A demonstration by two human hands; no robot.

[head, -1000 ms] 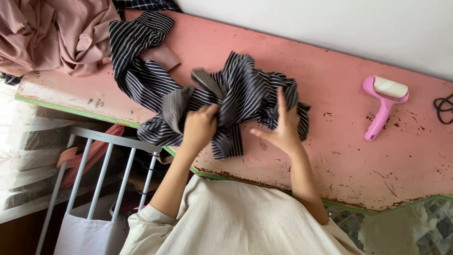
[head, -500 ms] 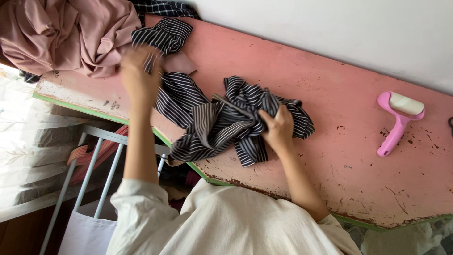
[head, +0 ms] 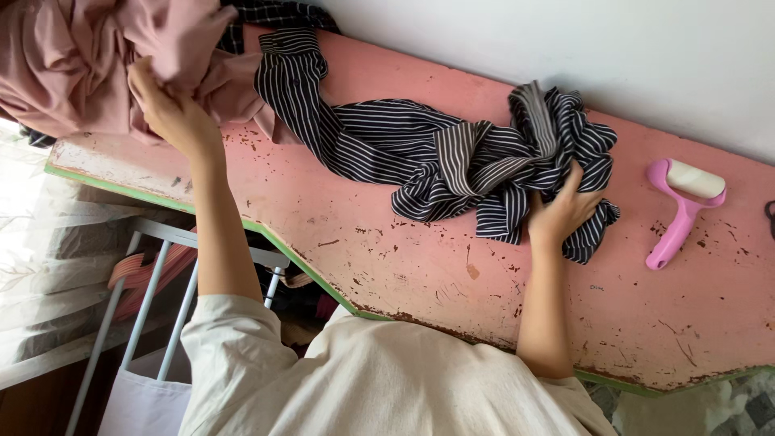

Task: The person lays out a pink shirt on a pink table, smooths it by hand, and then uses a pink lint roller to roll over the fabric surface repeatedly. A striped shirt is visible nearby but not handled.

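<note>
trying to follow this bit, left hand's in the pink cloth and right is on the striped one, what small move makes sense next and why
Probably the left hand should draw the pink cloth clear of the striped garment. Its fingers are closed on a fold of the pink pile, which lies over the striped sleeve end at the table's back left. The right hand already pins the bunched striped end near the lint roller, so that garment should stay put.

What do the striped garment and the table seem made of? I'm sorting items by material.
Striped garment: thin woven cloth, probably cotton or a blend; it crumples in soft folds, matte. Table: likely wood under pink paint; chips show brown beneath, and the edge is green.
</note>
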